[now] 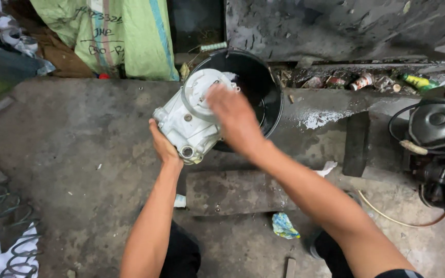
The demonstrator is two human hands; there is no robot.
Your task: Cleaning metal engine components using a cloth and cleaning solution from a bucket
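Left hand [164, 146] clamped under white metal housing [189, 121], tilting it over black bucket [263, 87]; right hand [235, 118] spread flat across its face.

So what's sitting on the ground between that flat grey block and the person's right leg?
In the head view, a crumpled blue-and-yellow scrap lies on the concrete floor between the grey block and the right leg.

white metal housing [189, 119], tilted, over bucket [263, 77]

Head camera, looking steeply down, close range.
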